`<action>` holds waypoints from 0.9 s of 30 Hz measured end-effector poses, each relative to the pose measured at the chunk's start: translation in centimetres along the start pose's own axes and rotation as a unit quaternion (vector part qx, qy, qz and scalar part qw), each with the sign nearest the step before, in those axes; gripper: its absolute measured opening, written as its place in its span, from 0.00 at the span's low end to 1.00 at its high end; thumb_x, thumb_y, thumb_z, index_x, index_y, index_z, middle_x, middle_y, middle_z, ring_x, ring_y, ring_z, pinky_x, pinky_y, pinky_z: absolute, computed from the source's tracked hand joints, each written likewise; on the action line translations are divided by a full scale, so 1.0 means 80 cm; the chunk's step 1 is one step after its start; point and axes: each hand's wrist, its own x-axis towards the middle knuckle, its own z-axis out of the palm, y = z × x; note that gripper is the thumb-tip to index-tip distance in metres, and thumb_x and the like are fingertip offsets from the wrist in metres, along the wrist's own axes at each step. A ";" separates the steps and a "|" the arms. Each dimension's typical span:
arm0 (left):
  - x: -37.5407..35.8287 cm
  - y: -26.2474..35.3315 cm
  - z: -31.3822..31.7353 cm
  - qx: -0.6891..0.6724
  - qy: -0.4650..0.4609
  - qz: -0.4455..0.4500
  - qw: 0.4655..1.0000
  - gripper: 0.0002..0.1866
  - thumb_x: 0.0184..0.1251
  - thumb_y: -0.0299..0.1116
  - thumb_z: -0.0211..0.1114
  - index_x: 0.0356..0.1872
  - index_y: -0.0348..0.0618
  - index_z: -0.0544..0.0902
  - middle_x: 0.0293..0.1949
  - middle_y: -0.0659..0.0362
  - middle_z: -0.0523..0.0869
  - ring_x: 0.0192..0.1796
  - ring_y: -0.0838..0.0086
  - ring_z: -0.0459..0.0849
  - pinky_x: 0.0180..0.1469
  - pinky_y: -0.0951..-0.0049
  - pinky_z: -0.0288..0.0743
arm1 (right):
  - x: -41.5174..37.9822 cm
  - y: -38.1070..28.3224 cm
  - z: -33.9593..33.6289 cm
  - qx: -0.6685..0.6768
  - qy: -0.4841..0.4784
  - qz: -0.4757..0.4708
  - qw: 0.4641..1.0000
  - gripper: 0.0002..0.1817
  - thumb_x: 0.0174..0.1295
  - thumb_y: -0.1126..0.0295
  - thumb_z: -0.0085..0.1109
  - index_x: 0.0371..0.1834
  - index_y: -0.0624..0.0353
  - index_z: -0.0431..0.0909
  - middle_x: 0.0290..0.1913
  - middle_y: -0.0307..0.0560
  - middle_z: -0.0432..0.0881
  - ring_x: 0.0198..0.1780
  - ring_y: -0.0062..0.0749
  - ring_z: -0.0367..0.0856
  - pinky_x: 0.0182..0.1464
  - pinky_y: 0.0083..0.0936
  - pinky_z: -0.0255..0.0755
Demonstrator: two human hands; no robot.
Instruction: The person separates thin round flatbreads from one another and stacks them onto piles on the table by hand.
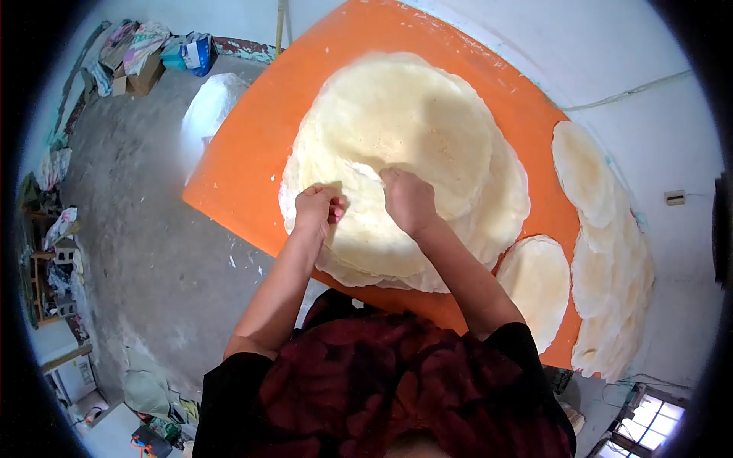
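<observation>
A broad stack of thin, round, pale flatbreads (408,114) lies on the orange table (252,137) in front of me. My right hand (409,200) is closed, its fingertips pinching a lifted whitish edge of a flatbread near the middle of the stack. To its left, my left hand (316,208) hangs over the stack's near left part with its fingers curled together. Whether anything is between those fingers is hidden. The sheet between the hands looks wrinkled and partly turned up.
One flatbread (537,286) lies apart at the table's right side. More overlapping flatbreads (611,290) cover the right end by the wall. A white covered bundle (210,107) stands past the left corner. A cardboard box (141,75) and bags sit on the concrete floor (145,221).
</observation>
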 end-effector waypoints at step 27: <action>-0.005 0.035 -0.023 0.002 -0.123 -0.026 0.992 0.10 0.63 0.33 0.47 0.39 0.40 0.72 0.29 0.57 0.79 0.27 0.73 0.78 0.26 0.76 0.71 | 0.019 -0.021 0.019 -0.057 -0.157 0.158 0.973 0.11 0.51 0.65 0.47 0.35 0.57 0.74 0.39 0.54 0.77 0.43 0.42 0.75 0.42 0.41 0.69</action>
